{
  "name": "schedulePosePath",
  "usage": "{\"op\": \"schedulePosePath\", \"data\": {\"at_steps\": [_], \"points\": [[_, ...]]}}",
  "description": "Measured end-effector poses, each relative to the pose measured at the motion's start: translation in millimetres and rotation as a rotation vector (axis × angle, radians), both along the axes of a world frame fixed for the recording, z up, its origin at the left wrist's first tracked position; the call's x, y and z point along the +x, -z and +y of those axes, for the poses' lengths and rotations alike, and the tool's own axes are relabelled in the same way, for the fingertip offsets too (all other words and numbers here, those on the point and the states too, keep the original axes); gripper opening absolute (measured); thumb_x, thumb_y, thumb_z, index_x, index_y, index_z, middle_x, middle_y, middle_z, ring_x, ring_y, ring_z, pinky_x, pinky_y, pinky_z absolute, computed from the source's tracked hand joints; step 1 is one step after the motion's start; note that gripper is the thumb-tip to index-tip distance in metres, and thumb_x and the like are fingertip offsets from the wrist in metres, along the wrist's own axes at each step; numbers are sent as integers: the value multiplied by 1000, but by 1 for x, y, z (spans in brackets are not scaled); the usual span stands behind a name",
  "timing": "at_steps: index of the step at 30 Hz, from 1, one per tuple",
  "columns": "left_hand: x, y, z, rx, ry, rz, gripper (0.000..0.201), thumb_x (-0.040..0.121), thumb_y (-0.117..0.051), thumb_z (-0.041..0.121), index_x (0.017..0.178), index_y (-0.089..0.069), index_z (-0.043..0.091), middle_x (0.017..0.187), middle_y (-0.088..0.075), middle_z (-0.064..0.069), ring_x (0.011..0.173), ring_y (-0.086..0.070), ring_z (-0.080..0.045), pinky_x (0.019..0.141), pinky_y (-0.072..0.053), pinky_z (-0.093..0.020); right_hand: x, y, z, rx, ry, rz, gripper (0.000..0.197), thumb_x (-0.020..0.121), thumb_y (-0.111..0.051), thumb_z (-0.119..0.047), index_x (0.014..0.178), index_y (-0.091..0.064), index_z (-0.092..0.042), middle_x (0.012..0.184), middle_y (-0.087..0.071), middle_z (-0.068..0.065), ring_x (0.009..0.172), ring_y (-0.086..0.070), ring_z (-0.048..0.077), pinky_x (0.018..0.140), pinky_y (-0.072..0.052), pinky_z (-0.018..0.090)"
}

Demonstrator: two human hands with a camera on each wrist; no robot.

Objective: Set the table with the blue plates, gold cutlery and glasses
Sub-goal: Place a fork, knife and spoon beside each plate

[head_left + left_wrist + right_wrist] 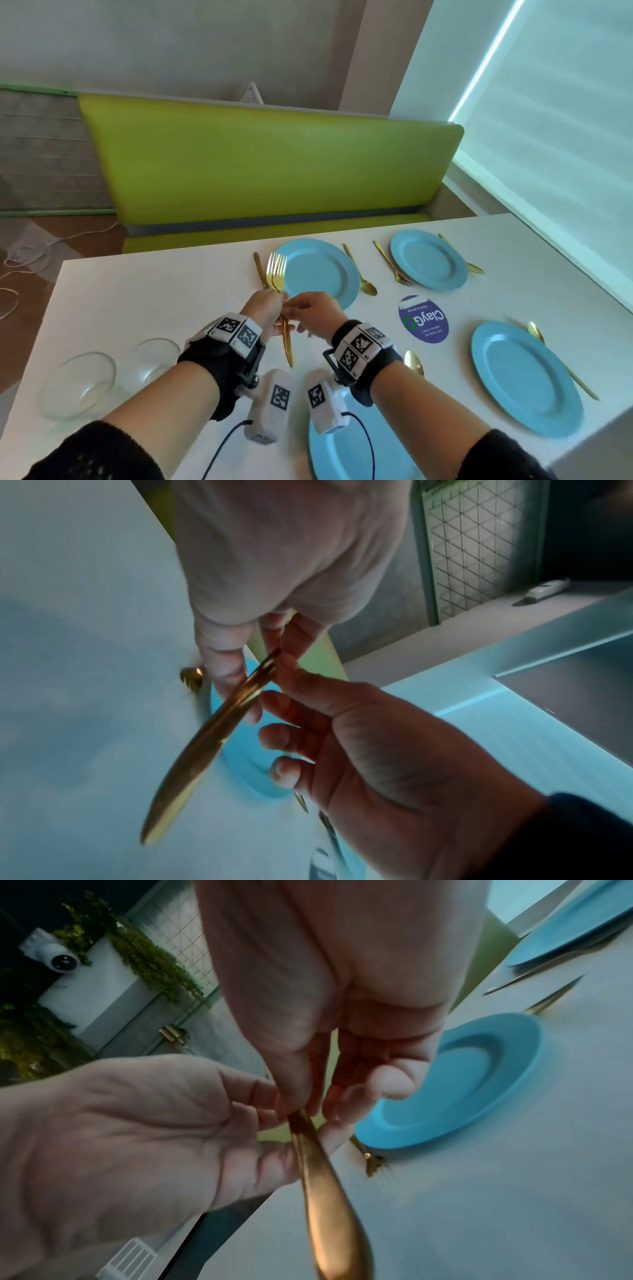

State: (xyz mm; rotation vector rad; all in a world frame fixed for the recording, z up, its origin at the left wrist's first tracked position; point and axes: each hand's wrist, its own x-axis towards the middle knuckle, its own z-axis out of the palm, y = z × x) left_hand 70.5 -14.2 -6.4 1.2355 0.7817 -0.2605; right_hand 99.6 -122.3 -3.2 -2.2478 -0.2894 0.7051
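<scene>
Four plates lie on the table, three flanked by cutlery; two glasses wait at left. Above the table, the left hand pinches stacked forks while the right hand pinches one handle, likely separating it. Next it probably belongs beside the near plate.

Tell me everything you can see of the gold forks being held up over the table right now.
The gold forks look like shiny metal, apparently two stacked together, though the exact count is unclear. Tines point up and away, in front of the far-left blue plate; the tapered handles slant down toward the person. They hang clear of the white table. The left hand and right hand both pinch them at the neck. The handles are motion-blurred in both wrist views.
</scene>
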Motion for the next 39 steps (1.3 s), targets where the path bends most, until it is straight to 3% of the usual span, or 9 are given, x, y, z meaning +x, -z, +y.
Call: {"op": "schedulePosePath", "data": {"at_steps": [4, 8, 12, 15, 19, 22, 24, 27, 39], "points": [[-8, -7, -37, -47, 103, -48, 19, 91, -37, -2, 91, -54, 7, 75, -55, -12, 66, -55, -28, 60, -53, -38, -13, 0, -37, 31, 106, -4, 19, 88, -61, -20, 70, -60, -24, 69, -63, 0, 52, -51, 8, 44, -41, 18], [-10, -8, -69, -19, 135, -72, 22, 96, -35, 4, 92, -55, 11, 82, -55, -9, 73, -55, -24, 68, -52, -38, -15, -6, -75, 31, 184, -18, 22, 86, -65, -17, 66, -58, -22, 66, -62, 1, 47, -48, 9, 41, -37, 18], [-12, -6, -92, 30, 113, -29, 25, 99, -34, 4, 83, -51, 13, 84, -45, -6, 69, -50, -19, 59, -51, -33, -10, -2, -122, -35, 249, -82, 27, 83, -68, -14, 63, -55, -23, 61, -59, -4, 37, -47, 2, 37, -36, 11], [-15, -4, -107, 43, 108, -15, 27, 98, -33, 3, 79, -49, 12, 78, -45, -7, 64, -51, -19, 58, -49, -32, -7, 7, -167, -168, 300, -76, 27, 81, -70, -17, 62, -54, -27, 72, -64, 0, 49, -49, 6, 52, -46, 18], [-20, -4, -130, 50, 113, -23, 28, 99, -35, 2, 76, -48, 10, 69, -47, -8, 59, -50, -18, 57, -45, -29, -10, 20, -233, -372, 347, -50, 28, 81, -68, -22, 59, -53, -29, 78, -63, -1, 68, -54, 17, 86, -53, 35], [-26, -2, -146, 64, 131, -31, 30, 98, -38, -1, 72, -49, 9, 68, -51, -8, 59, -51, -18, 59, -46, -30, -12, 25, -275, -512, 334, -30, 21, 85, -65, -21, 67, -58, -27, 95, -66, 4, 85, -56, 20, 94, -50, 34], [-29, -1, -154, 76, 131, -29, 29, 97, -40, -1, 71, -50, 8, 69, -52, -8, 61, -52, -18, 64, -48, -30, -13, 28, -296, -587, 332, -25, 7, 87, -63, -22, 89, -69, -21, 109, -68, 5, 99, -61, 21, 95, -48, 29], [-33, 0, -164, 88, 137, -23, 26, 97, -42, 0, 73, -50, 8, 70, -54, -8, 61, -53, -18, 65, -48, -29, -14, 38, -313, -651, 338, -40, 22, 89, -61, -25, 107, -69, -15, 114, -67, 4, 109, -60, 21, 91, -47, 25], [-42, 13, -194, 153, 106, 25, 25, 97, -43, 1, 75, -52, 10, 73, -58, -7, 65, -56, -17, 69, -50, -30, -6, 68, -332, -625, 351, -71, 23, 88, -57, -18, 106, -69, -8, 106, -69, 12, 102, -62, 30, 83, -51, 30]]}}
